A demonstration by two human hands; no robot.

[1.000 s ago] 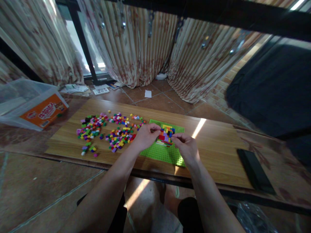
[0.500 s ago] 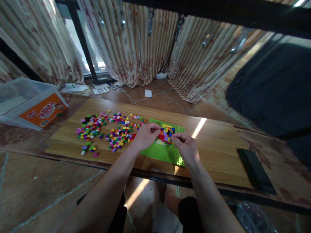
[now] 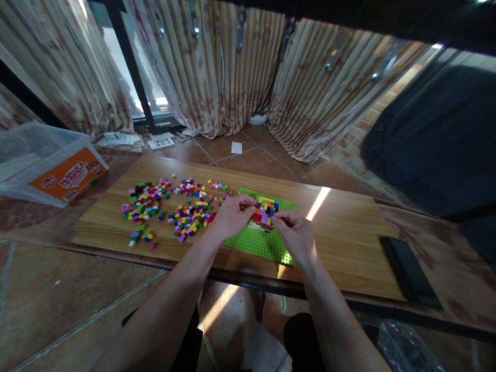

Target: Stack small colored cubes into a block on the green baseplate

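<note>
A green studded baseplate [image 3: 258, 245] lies on the wooden table, carrying a low build of toy bricks [image 3: 263, 217] in red, purple, yellow, blue and white. At the build's left side is my left hand [image 3: 231, 217], thumb and fingertips drawn together in a pinch. My right hand [image 3: 296, 232] pinches at the right side of the same build, fingers curled in. Whatever sits between the fingertips of either hand is too small to make out. Part of the build is hidden behind the fingers.
Loose toy bricks [image 3: 189, 222] in many colours spread over the table's left half. Beyond them stands a clear plastic bin [image 3: 46, 155] with an orange label. A dark flat object [image 3: 408, 271] lies at the table's right end. Striped curtains [image 3: 217, 77] hang behind.
My right hand has shifted very slightly to the left along the build. My left hand stays nearly where it was, and the bricks look the same.
</note>
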